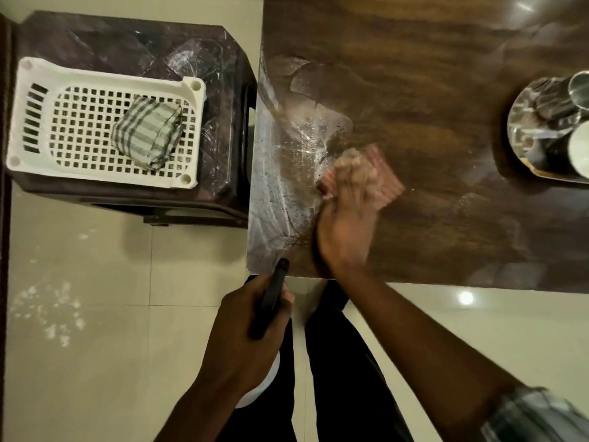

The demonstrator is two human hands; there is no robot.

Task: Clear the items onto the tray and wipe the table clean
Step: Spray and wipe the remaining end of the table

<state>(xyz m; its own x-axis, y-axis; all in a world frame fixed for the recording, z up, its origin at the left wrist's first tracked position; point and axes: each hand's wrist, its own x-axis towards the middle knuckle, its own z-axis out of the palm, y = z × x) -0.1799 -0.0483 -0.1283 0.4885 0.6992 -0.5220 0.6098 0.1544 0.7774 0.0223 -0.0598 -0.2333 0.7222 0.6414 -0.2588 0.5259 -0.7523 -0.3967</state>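
Note:
My right hand [347, 202] presses a pink cloth [387, 183] flat on the dark wooden table [430, 90], near its left edge; the hand is blurred. Wet streaks and dark specks [287, 186] cover the table's left strip beside the cloth. My left hand [245, 339] grips a black spray bottle [271, 301] below the table's front left corner, its nozzle pointing up at the corner. A round steel tray [522, 122] at the right edge carries steel cups [580, 90] and a white cup [580, 151].
A dark plastic stool [210, 52] stands left of the table. On it sits a white perforated basket [35, 164] holding a folded checked cloth [146, 135]. Pale floor tiles [95, 314] lie below, and my dark trouser legs [344, 362] stand at the table's front edge.

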